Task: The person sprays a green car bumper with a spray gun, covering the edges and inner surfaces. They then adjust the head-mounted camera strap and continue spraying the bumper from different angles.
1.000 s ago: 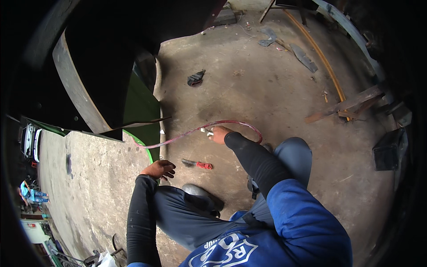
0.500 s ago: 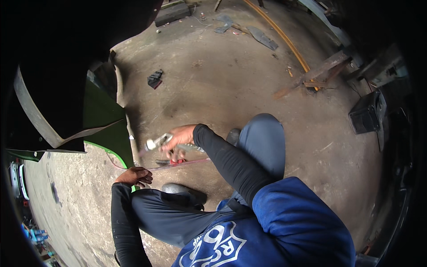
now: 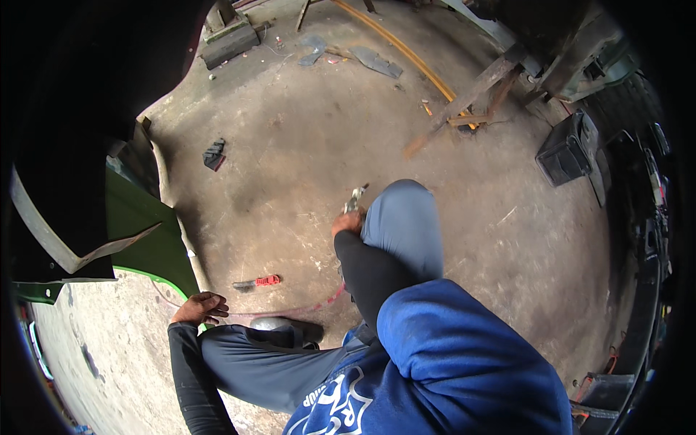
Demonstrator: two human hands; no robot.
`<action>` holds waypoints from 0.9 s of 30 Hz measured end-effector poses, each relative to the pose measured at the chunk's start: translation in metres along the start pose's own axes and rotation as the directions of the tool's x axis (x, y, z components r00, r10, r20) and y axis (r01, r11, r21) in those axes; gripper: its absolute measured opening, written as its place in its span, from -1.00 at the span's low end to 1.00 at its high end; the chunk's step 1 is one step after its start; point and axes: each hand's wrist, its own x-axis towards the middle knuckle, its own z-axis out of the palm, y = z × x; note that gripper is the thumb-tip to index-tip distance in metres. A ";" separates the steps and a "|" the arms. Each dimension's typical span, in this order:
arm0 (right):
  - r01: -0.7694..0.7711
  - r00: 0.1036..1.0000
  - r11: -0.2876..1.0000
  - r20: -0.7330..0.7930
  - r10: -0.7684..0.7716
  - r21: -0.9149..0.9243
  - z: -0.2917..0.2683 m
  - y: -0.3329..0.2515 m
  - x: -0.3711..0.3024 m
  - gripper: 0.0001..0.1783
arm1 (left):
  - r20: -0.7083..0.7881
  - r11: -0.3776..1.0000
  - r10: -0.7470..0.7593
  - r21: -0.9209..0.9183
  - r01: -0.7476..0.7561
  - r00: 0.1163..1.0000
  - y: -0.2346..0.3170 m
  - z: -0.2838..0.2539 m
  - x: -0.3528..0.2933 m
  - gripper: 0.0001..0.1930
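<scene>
The right hand [image 3: 349, 220] grasps a silver tool [image 3: 355, 197] beside the right knee [image 3: 404, 217], pointing toward one o'clock; the left hand [image 3: 201, 308], at eight o'clock, looks released. The tool seems rigid, weighty, best gripped around its body.

Layout, left to right
Sheet panel [image 3: 141, 225] left; left hand [image 3: 199, 309] at its lower edge. Hose [image 3: 308, 308] passes left hand — contact unclear — and a shoe [image 3: 272, 323], toward right forearm [image 3: 366, 272]. Handled tool [image 3: 257, 283] on floor [image 3: 312, 130], ahead of shoe. Right hand [image 3: 348, 220] beside right knee [image 3: 406, 210], hand tool [image 3: 355, 199] in it. Glove-like piece [image 3: 214, 154] farther ahead, right of panel. Box [image 3: 564, 151] far right, wooden trestle [image 3: 464, 105] left of it.
</scene>
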 end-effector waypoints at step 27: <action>0.119 0.463 0.815 0.694 -0.551 0.568 -0.053 -0.189 -0.072 -0.54 | -0.166 0.983 -0.173 0.033 0.181 0.971 -0.022 -0.004 -0.016 -0.61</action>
